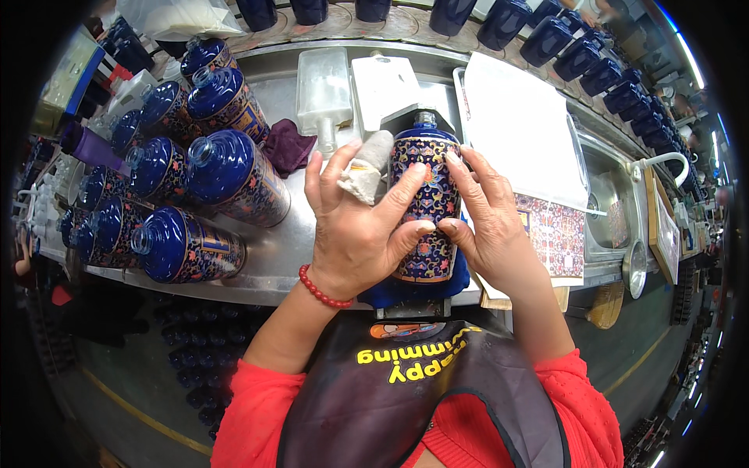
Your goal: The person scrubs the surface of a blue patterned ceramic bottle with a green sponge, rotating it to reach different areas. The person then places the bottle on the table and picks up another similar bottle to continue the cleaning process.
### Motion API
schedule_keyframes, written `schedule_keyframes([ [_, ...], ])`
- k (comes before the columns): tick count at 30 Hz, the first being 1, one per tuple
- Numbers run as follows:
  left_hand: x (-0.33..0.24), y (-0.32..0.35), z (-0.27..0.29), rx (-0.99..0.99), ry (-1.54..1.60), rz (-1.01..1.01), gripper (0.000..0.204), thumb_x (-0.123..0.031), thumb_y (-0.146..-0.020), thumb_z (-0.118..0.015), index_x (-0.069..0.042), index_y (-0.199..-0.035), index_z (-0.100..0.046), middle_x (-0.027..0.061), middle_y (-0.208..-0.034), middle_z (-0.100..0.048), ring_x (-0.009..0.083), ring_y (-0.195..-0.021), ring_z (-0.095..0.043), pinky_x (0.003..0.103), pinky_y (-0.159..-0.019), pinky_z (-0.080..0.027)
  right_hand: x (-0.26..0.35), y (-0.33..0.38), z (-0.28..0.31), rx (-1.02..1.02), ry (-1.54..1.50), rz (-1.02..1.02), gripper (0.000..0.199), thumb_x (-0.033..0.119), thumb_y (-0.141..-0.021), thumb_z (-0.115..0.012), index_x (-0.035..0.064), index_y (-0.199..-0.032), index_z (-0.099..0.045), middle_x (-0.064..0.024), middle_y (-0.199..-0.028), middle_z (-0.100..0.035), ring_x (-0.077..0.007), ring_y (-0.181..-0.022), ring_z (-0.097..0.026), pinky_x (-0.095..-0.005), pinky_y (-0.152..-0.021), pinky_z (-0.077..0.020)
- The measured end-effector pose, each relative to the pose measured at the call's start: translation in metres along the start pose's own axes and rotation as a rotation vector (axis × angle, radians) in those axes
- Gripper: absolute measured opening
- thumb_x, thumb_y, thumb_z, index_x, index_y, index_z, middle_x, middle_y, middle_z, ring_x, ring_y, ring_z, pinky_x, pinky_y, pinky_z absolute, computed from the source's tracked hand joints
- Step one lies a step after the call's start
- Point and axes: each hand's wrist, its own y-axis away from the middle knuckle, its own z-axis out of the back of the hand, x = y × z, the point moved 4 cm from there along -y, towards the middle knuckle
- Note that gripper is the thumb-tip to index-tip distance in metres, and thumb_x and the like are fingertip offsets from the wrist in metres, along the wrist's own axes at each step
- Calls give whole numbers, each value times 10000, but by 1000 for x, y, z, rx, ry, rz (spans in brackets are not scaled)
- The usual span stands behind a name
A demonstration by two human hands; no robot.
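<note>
A dark blue bottle (425, 257) with a colourful floral pattern lies on its back in a cradle before me, neck pointing away. My left hand (355, 222) is spread, with its index finger and thumb touching the bottle's patterned front. From the other side, my right hand (491, 226) rests stretched fingers on the bottle's right edge, its thumb near the left thumb. Beside the left fingers is a grey and white cloth piece (360, 181); I cannot tell whether it is worn on a finger. The bottle's underside is hidden.
Several blue patterned bottles (234, 179) stand at the left, with a dark purple cloth (289, 147) beside them. Behind lies a clear flat bottle (323, 86). White sheets (519, 125) and patterned decal sheets (558, 238) lie right, near a sink (605, 168). Blue bottles (546, 39) line a conveyor.
</note>
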Motion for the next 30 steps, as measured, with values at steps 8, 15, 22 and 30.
schedule_keyframes([
  [8, 25, -23, -12, -150, 384, 130, 198, -240, -911, -724, -82, -1024, -686, 145, -1063, -676, 392, -1090, -541, 489, -1013, -370, 0, 0, -1, 11, -13, -21, 707, 230, -911, -748, 90, -1540, -458, -244, -1535, -412, -437, -1284, -487, -491, -1083, -441],
  [15, 31, -39, -20, -39, 420, 158, 202, -217, -880, -726, -69, -961, -613, 130, -976, -642, 361, -989, -540, 466, -941, -398, 0, 0, -1, 7, -5, -12, 709, 230, -907, -752, 93, -1540, -463, -238, -1534, -413, -428, -1275, -491, -483, -1078, -445],
  [22, 33, -43, -18, 8, 403, 155, 216, -232, -861, -731, -77, -959, -616, 131, -977, -635, 364, -1009, -542, 478, -937, -397, -2, 1, -2, -4, -7, -6, 715, 228, -899, -758, 90, -1538, -467, -233, -1535, -413, -420, -1256, -499, -482, -1073, -447],
  [30, 32, -44, -19, 24, 349, 142, 199, -225, -857, -728, -85, -946, -617, 122, -965, -635, 353, -1000, -542, 481, -934, -393, -1, 1, -2, -11, -11, -5, 726, 226, -894, -763, 93, -1542, -463, -229, -1535, -416, -420, -1263, -495, -484, -1079, -440],
])
